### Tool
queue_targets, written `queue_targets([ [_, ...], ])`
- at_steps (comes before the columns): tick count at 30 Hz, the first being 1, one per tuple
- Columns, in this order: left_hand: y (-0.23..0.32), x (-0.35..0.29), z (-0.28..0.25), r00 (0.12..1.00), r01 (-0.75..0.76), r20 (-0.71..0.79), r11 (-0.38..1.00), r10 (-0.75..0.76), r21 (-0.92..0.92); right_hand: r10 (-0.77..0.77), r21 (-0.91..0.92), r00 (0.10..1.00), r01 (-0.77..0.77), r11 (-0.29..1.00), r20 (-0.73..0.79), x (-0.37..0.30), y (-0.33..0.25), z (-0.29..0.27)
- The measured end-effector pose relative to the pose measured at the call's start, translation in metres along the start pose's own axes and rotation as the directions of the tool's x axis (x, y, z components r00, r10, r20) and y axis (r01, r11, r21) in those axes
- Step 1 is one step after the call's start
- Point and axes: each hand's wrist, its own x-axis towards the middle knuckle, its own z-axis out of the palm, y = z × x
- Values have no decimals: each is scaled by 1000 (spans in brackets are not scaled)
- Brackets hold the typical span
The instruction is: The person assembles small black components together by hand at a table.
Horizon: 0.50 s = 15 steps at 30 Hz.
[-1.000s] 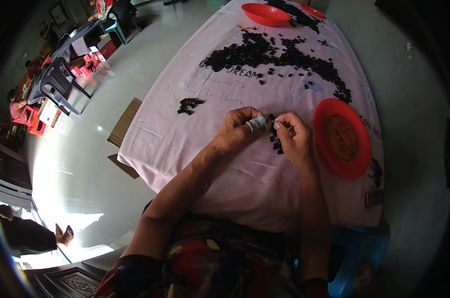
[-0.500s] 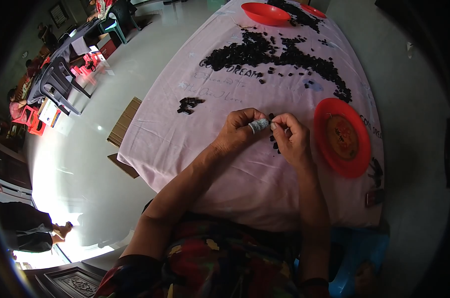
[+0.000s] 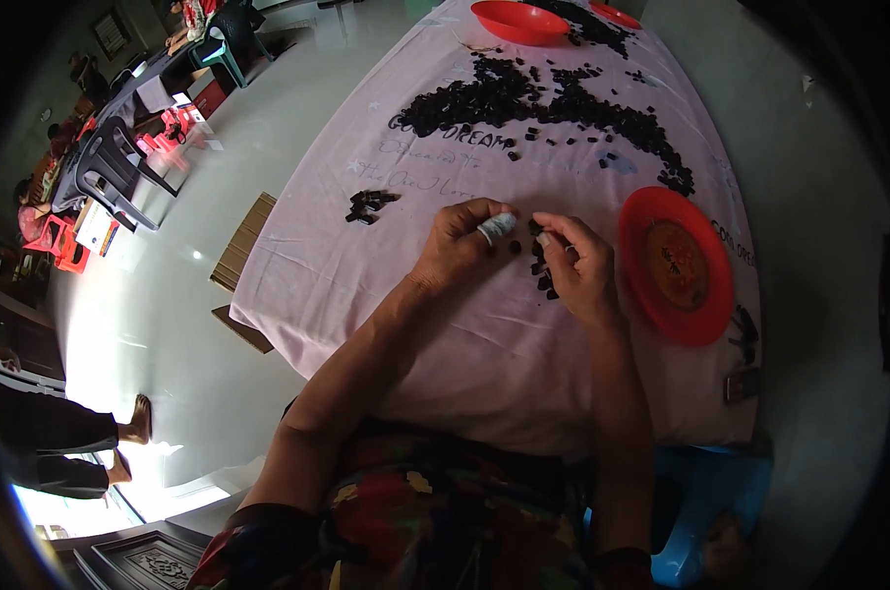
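Observation:
My left hand (image 3: 461, 241), a pale wrap on one finger, is closed above the pink cloth. Its fingers are curled, and what they hold, if anything, is hidden. Just to the right, my right hand (image 3: 580, 264) is closed in a pinch, with a small black piece (image 3: 535, 227) at its thumb and index fingertips. Beneath that hand lies a short line of similar black pieces (image 3: 540, 268). One loose black piece (image 3: 516, 248) rests between the hands. A small group of longer black pieces (image 3: 370, 206) lies left of my left hand.
A red bowl (image 3: 633, 305) stands right of my right hand. Farther back, many black pieces (image 3: 494, 96) spread over the cloth-covered table (image 3: 317, 285), near another red bowl (image 3: 518, 22). A blue stool (image 3: 749, 482) is at lower right. Someone's bare feet (image 3: 138, 421) show at left.
My hands, fingertips together before, have drawn apart, the left shifting slightly left. A loose black piece now shows between them. The bystander's feet at left have moved.

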Motion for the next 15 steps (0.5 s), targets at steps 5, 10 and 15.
queue_targets([
  [5,3,-2,2,925,-362,180,639,333,679,-58,-30,998,58,998,-5,0,12,-3],
  [10,-2,-2,10,834,-463,348,200,428,863,103,8,995,-103,995,-8,-3,10,-7],
  [15,0,-5,11,839,-460,343,214,422,862,72,85,995,-66,994,-71,1,11,-3],
])
